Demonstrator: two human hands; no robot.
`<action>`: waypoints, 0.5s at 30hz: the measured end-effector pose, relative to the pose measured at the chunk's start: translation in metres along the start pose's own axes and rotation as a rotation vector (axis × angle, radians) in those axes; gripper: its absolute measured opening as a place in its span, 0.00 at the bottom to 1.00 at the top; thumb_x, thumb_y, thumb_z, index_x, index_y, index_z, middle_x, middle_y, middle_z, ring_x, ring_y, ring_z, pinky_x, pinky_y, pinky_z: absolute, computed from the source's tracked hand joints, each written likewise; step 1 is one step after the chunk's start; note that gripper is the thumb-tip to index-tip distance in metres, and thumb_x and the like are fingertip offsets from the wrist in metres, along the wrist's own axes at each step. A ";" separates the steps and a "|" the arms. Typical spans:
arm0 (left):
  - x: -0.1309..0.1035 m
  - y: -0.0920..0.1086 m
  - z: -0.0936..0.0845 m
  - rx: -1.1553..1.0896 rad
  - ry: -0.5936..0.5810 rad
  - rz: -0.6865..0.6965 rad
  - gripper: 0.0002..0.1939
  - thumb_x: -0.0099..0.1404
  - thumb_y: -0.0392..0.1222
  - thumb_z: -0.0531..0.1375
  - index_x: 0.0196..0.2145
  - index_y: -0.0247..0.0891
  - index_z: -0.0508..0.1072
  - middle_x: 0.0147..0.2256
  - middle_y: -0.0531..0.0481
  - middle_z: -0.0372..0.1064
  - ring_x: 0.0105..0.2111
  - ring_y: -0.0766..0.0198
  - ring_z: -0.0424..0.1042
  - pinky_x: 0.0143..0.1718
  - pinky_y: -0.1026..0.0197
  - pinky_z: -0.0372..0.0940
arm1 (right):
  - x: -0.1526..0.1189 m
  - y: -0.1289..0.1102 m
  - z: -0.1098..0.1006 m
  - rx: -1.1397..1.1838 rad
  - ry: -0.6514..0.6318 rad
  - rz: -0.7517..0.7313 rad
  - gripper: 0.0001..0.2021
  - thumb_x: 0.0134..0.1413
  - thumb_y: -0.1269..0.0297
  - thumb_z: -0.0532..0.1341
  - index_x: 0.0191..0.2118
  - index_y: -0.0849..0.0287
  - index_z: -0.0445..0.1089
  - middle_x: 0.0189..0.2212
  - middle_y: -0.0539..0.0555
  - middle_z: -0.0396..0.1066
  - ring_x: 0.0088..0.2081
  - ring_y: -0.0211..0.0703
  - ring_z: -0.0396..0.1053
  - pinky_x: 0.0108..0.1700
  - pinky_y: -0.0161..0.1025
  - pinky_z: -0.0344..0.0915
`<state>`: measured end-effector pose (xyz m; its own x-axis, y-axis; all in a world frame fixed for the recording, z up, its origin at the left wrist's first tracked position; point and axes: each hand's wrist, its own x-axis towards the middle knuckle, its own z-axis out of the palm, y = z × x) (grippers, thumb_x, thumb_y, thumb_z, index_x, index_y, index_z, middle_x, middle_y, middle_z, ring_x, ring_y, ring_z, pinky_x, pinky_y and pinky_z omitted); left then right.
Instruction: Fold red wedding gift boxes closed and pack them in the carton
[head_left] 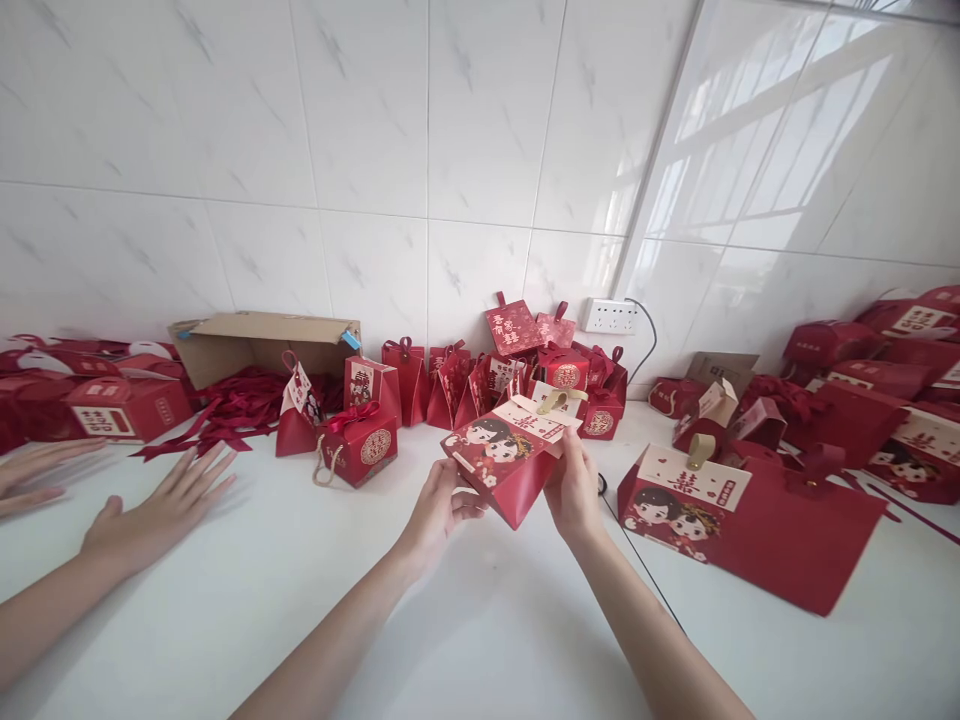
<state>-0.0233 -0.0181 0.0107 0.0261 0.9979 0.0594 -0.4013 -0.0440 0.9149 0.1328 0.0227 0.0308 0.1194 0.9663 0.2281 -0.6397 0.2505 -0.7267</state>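
Note:
Between my hands is a red gift box (495, 455) with a cream flap, two cartoon faces and a gold ribbon loop on top. It is tilted, one red end face toward me, above the white table. My left hand (437, 512) grips its lower left side, the thumb and fingers at the edge. My right hand (574, 490) closes on its right side near the cream flap. To the right, a larger red box (795, 530) with the same faces and gold loop stands on the table.
Another person's hands (154, 515) lie spread at the left. Behind stand a small ribboned red box (360, 450), several red gift boxes and a cardboard box (262, 345) with red ribbons (240, 405). A power strip (611, 316) is on the wall; its black cable crosses the table.

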 end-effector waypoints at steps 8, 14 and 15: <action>0.005 0.004 -0.008 -0.007 0.191 0.141 0.19 0.53 0.53 0.64 0.23 0.37 0.62 0.17 0.58 0.60 0.19 0.71 0.64 0.24 0.67 0.60 | 0.004 0.004 -0.001 0.161 0.143 0.286 0.07 0.41 0.60 0.65 0.25 0.56 0.70 0.20 0.46 0.71 0.21 0.34 0.67 0.22 0.31 0.62; 0.002 0.007 -0.007 0.029 0.173 0.169 0.19 0.54 0.51 0.64 0.21 0.38 0.60 0.13 0.60 0.55 0.16 0.71 0.62 0.23 0.66 0.58 | 0.004 0.008 -0.005 0.108 0.059 0.358 0.06 0.40 0.60 0.63 0.25 0.55 0.69 0.21 0.47 0.72 0.25 0.39 0.70 0.26 0.33 0.64; 0.001 0.007 -0.007 0.034 0.168 0.173 0.19 0.54 0.51 0.64 0.21 0.38 0.60 0.13 0.60 0.55 0.16 0.70 0.63 0.23 0.65 0.58 | 0.004 0.008 -0.004 0.096 0.055 0.363 0.07 0.41 0.58 0.62 0.26 0.56 0.69 0.22 0.48 0.73 0.28 0.41 0.71 0.28 0.34 0.65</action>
<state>-0.0323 -0.0166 0.0142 -0.1946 0.9691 0.1514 -0.3557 -0.2135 0.9099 0.1314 0.0288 0.0228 -0.0888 0.9936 -0.0701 -0.7161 -0.1126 -0.6889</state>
